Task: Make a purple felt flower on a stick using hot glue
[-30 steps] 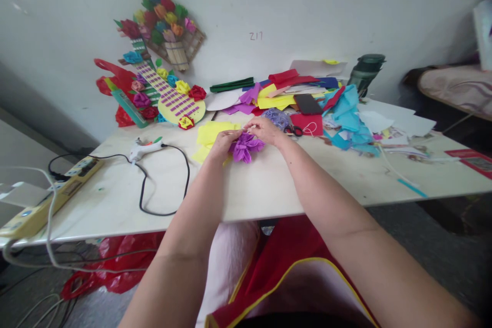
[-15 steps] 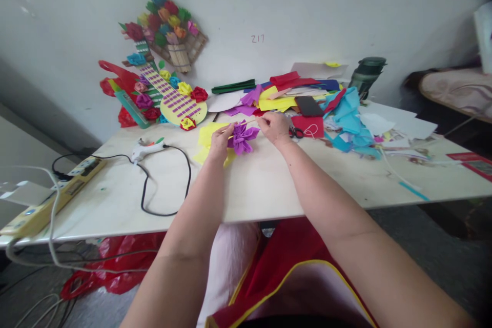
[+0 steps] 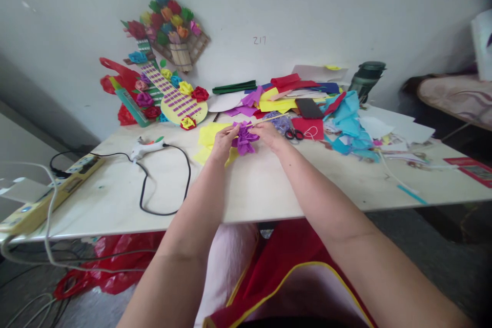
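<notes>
A purple crepe paper flower is held between my hands just above the table. My left hand pinches its left side, the fingertips pressed into the paper. On the opposite side, my right hand has its thumb and fingers closed at the petals' edge. A thin wooden stick runs out from the flower's middle and passes above my right fingers; its inner end is hidden in the paper. Yellow crepe paper lies under and beside my left hand.
A glue gun with a looped black cord is at left, near a power strip. Scissors, a phone and coloured paper lie to the right. Behind stand a flower-decorated guitar, a glue bottle and a dark bottle.
My right hand has moved from the stick's outer part in to the flower's edge. More of the stick now shows beyond the fingers. The left hand stays on the flower.
</notes>
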A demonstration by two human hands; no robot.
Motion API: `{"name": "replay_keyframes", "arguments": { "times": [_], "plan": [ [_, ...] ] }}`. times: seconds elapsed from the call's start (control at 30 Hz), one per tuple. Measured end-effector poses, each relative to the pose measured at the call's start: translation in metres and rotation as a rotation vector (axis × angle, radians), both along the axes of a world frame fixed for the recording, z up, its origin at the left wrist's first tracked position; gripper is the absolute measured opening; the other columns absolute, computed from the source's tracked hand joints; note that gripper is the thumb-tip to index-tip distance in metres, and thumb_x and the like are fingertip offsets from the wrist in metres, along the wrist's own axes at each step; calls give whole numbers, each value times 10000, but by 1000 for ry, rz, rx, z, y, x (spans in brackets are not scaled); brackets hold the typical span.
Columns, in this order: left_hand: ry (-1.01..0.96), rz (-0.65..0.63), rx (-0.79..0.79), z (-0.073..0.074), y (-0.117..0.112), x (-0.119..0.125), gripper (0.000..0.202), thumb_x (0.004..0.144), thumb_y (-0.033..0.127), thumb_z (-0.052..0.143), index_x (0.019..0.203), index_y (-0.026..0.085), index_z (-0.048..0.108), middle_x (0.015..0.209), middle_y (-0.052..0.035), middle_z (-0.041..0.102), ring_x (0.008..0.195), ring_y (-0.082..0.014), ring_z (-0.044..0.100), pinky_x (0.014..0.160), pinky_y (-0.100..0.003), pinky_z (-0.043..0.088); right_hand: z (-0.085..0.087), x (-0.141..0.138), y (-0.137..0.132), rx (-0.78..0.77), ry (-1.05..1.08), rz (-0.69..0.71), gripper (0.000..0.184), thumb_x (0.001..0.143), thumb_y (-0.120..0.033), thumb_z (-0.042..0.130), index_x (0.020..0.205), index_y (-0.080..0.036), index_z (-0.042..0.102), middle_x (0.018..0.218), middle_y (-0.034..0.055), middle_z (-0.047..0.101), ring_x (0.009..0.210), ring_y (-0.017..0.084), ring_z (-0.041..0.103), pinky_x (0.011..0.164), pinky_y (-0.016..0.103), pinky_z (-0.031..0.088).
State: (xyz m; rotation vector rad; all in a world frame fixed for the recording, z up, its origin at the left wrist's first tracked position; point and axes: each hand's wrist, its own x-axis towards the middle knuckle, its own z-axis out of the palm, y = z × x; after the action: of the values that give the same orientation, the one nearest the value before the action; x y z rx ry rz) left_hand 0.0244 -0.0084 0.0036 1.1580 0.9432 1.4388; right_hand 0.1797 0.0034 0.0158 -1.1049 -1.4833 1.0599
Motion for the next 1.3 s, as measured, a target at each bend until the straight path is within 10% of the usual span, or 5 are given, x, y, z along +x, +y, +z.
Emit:
{"name": "replay_keyframes", "arguments": {
  "times": [0.33, 0.97, 1.17, 1.3],
  "plan": [
    [3, -56, 50, -1, -1, 2, 388, 582, 463, 826, 795, 155, 725, 649, -12, 646, 608, -121, 583, 550, -226, 414, -3, -9, 2, -134, 115, -167, 48, 567, -134, 591, 546, -177, 587, 534, -47, 567, 558, 110, 478, 575, 257, 386],
    [-57, -145, 20, -4, 3, 0, 419, 563, 427, 843, 869, 159, 741, 742, -37, 703, 732, -153, 650, 666, -244, 475, -9, -5, 7, -139, 139, -52, 172, 627, -183, 635, 788, -170, 696, 774, 8, 718, 727, 150, 631, 704, 280, 489],
    [-39, -56, -8, -7, 8, -7, 420, 550, 470, 844, 770, 142, 700, 636, -10, 649, 558, -102, 568, 540, -222, 423, 0, 8, 8, 90, -546, -226, 360, 761, -411, 598, 470, -200, 590, 582, 76, 639, 782, 262, 634, 760, 385, 463],
    [5, -10, -36, -7, 8, -9, 430, 545, 494, 841, 722, 151, 652, 588, 19, 597, 499, -78, 505, 477, -206, 374, 9, 12, -4, 333, -771, -427, 284, 800, -325, 549, 594, -169, 667, 702, 133, 677, 826, 295, 620, 761, 388, 419]
  ]
}}
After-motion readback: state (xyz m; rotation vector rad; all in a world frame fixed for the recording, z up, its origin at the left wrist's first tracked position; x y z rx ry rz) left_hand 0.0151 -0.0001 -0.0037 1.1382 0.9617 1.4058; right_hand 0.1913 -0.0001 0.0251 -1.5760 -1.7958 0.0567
